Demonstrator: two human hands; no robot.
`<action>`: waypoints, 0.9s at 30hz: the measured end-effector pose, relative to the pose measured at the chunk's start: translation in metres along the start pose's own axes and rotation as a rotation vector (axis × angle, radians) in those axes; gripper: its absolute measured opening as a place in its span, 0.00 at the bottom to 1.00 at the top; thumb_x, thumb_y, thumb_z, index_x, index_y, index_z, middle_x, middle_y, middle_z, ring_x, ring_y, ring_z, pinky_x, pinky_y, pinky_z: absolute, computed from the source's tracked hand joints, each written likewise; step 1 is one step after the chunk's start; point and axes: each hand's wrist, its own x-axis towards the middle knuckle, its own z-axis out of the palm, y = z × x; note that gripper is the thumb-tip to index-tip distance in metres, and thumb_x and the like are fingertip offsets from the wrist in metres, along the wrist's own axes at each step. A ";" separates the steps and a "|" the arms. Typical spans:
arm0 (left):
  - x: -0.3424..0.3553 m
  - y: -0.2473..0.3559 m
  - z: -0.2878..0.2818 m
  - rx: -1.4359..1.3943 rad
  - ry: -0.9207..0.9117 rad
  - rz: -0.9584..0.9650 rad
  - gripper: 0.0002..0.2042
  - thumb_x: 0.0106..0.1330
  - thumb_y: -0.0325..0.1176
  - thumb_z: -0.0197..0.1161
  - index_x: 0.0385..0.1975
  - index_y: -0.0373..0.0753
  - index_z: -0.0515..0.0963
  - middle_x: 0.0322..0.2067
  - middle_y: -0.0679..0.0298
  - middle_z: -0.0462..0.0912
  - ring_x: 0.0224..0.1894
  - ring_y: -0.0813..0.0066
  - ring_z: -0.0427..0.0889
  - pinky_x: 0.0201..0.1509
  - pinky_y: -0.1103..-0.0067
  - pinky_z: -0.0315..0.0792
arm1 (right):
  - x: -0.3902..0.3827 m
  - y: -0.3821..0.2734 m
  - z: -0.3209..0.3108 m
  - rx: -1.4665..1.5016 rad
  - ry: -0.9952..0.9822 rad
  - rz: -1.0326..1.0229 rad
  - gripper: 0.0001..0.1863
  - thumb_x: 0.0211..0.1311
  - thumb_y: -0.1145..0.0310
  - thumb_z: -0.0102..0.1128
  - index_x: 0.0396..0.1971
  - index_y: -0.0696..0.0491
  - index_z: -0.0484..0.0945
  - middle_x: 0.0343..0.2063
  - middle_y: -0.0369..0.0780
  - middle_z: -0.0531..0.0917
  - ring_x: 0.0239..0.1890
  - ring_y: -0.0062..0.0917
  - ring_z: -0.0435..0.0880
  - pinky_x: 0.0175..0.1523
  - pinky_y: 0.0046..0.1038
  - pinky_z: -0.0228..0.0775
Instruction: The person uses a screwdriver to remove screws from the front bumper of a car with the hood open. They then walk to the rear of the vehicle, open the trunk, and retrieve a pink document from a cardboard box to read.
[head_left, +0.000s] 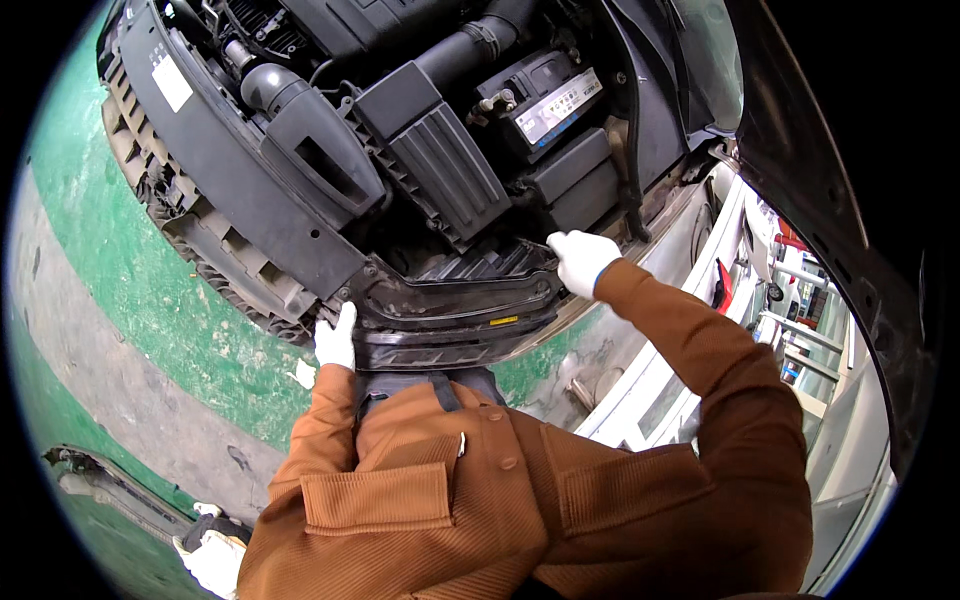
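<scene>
A long black part (455, 297) with a small yellow label spans the front corner of a car's engine bay, right before my body. At its left end is my left hand (337, 345) in a white glove, thumb raised apart from the curled fingers, which grip the edge. My right hand (583, 262), also white-gloved, is closed at the right end of the same part; its fingertips are partly hidden. Just beyond lie a ribbed black air filter box (450, 165) and a battery (553, 105) with a white label.
A black front panel (240, 160) curves along the left, with a worn, jagged edge (215, 250) below it. The raised hood (830, 190) hangs at the right. Green and grey floor (150, 340) stretches left. A detached trim piece (120, 490) and a white-gloved person (215, 555) are at lower left.
</scene>
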 end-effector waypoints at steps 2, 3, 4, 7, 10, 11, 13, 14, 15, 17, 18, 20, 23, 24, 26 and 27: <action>0.009 -0.013 -0.001 0.012 0.036 0.012 0.45 0.64 0.62 0.66 0.64 0.22 0.68 0.62 0.46 0.77 0.61 0.57 0.76 0.67 0.70 0.66 | 0.004 -0.031 -0.026 -0.283 -0.184 -0.018 0.11 0.64 0.70 0.53 0.41 0.56 0.81 0.40 0.51 0.88 0.42 0.42 0.89 0.48 0.41 0.81; 0.014 -0.017 0.000 0.016 0.048 0.019 0.45 0.64 0.62 0.66 0.64 0.21 0.68 0.61 0.45 0.77 0.61 0.56 0.76 0.67 0.70 0.66 | 0.006 -0.038 -0.029 -0.250 -0.238 -0.028 0.11 0.64 0.69 0.52 0.41 0.55 0.81 0.41 0.51 0.88 0.43 0.42 0.89 0.49 0.41 0.80; 0.002 0.002 -0.008 -0.043 -0.027 -0.012 0.50 0.60 0.64 0.68 0.67 0.20 0.65 0.66 0.38 0.71 0.68 0.48 0.70 0.72 0.68 0.62 | 0.009 -0.042 -0.029 -0.164 -0.254 0.031 0.12 0.64 0.69 0.52 0.42 0.57 0.81 0.40 0.52 0.88 0.44 0.43 0.89 0.49 0.41 0.80; 0.002 -0.006 -0.003 -0.042 0.016 0.006 0.51 0.59 0.65 0.68 0.67 0.20 0.64 0.66 0.36 0.70 0.68 0.45 0.70 0.73 0.67 0.61 | 0.020 -0.029 -0.009 0.123 -0.164 0.190 0.14 0.63 0.69 0.52 0.42 0.59 0.82 0.39 0.55 0.87 0.46 0.47 0.87 0.51 0.40 0.79; -0.001 -0.002 -0.001 -0.017 0.054 -0.002 0.51 0.59 0.65 0.68 0.67 0.22 0.65 0.65 0.37 0.71 0.68 0.44 0.70 0.72 0.66 0.62 | 0.028 -0.009 0.020 0.483 -0.056 0.361 0.13 0.60 0.69 0.55 0.39 0.61 0.83 0.39 0.57 0.87 0.47 0.47 0.87 0.52 0.37 0.78; 0.001 -0.005 0.000 -0.021 0.069 0.028 0.50 0.59 0.65 0.68 0.67 0.22 0.66 0.65 0.37 0.72 0.67 0.44 0.71 0.72 0.66 0.63 | 0.029 -0.007 0.024 0.628 -0.017 0.411 0.11 0.58 0.71 0.58 0.35 0.61 0.84 0.35 0.54 0.87 0.41 0.43 0.87 0.48 0.35 0.78; -0.010 0.003 0.002 -0.011 0.088 -0.007 0.48 0.60 0.63 0.69 0.66 0.23 0.67 0.64 0.37 0.72 0.66 0.45 0.72 0.71 0.66 0.63 | 0.027 -0.005 0.030 0.916 0.044 0.514 0.07 0.55 0.73 0.62 0.29 0.61 0.84 0.27 0.48 0.86 0.32 0.36 0.85 0.41 0.33 0.76; -0.015 0.010 0.001 -0.004 0.097 -0.024 0.48 0.60 0.63 0.69 0.65 0.23 0.68 0.64 0.37 0.73 0.66 0.45 0.72 0.71 0.66 0.64 | 0.028 -0.003 0.034 1.057 0.060 0.563 0.05 0.54 0.74 0.62 0.27 0.60 0.83 0.24 0.45 0.84 0.29 0.33 0.83 0.37 0.33 0.74; -0.010 0.004 0.002 -0.018 0.089 0.008 0.47 0.60 0.62 0.70 0.65 0.23 0.68 0.63 0.38 0.73 0.65 0.45 0.73 0.70 0.66 0.64 | 0.027 0.000 0.039 1.199 0.077 0.612 0.04 0.53 0.75 0.63 0.25 0.60 0.83 0.21 0.42 0.83 0.25 0.30 0.81 0.34 0.32 0.72; -0.001 -0.003 0.002 -0.052 0.083 0.069 0.46 0.59 0.61 0.70 0.65 0.24 0.69 0.63 0.38 0.74 0.65 0.46 0.74 0.70 0.66 0.65 | 0.025 -0.003 0.033 1.357 0.086 0.681 0.06 0.54 0.74 0.64 0.20 0.57 0.80 0.17 0.37 0.77 0.19 0.25 0.72 0.27 0.30 0.63; 0.000 -0.009 0.002 -0.043 0.085 0.054 0.46 0.59 0.61 0.70 0.65 0.24 0.69 0.63 0.38 0.74 0.64 0.46 0.74 0.69 0.66 0.65 | 0.023 -0.004 0.028 1.387 0.057 0.778 0.07 0.55 0.74 0.64 0.19 0.57 0.79 0.17 0.38 0.77 0.18 0.24 0.72 0.26 0.30 0.62; -0.008 0.006 0.001 -0.022 0.083 0.036 0.46 0.59 0.61 0.71 0.64 0.24 0.70 0.62 0.39 0.75 0.64 0.46 0.74 0.69 0.66 0.65 | 0.024 -0.003 0.029 1.437 0.043 0.963 0.09 0.56 0.73 0.65 0.18 0.54 0.78 0.16 0.38 0.76 0.16 0.25 0.69 0.22 0.32 0.58; -0.013 0.014 -0.004 0.012 0.090 0.033 0.45 0.59 0.61 0.71 0.63 0.24 0.71 0.61 0.38 0.76 0.63 0.46 0.75 0.68 0.65 0.66 | 0.025 -0.006 0.030 1.588 0.125 1.065 0.09 0.57 0.73 0.63 0.18 0.52 0.76 0.15 0.38 0.75 0.15 0.26 0.69 0.20 0.32 0.56; -0.004 -0.003 0.002 -0.030 0.116 0.105 0.46 0.59 0.62 0.70 0.63 0.24 0.71 0.61 0.38 0.76 0.63 0.46 0.75 0.68 0.65 0.66 | 0.021 -0.002 0.024 1.628 0.035 1.047 0.10 0.57 0.73 0.62 0.18 0.51 0.74 0.15 0.38 0.74 0.14 0.26 0.69 0.19 0.32 0.54; -0.001 -0.002 0.001 0.043 0.071 0.090 0.48 0.59 0.65 0.68 0.64 0.23 0.70 0.62 0.38 0.75 0.64 0.45 0.74 0.69 0.65 0.66 | 0.020 -0.002 0.025 1.640 0.059 1.015 0.10 0.58 0.71 0.62 0.19 0.51 0.74 0.15 0.39 0.74 0.12 0.26 0.67 0.17 0.32 0.52; -0.004 0.001 0.000 -0.051 0.024 0.157 0.49 0.59 0.67 0.67 0.64 0.23 0.69 0.62 0.38 0.75 0.65 0.45 0.74 0.69 0.65 0.65 | 0.021 0.007 0.034 1.619 0.053 0.993 0.10 0.58 0.71 0.62 0.19 0.51 0.74 0.15 0.39 0.74 0.12 0.26 0.67 0.16 0.32 0.52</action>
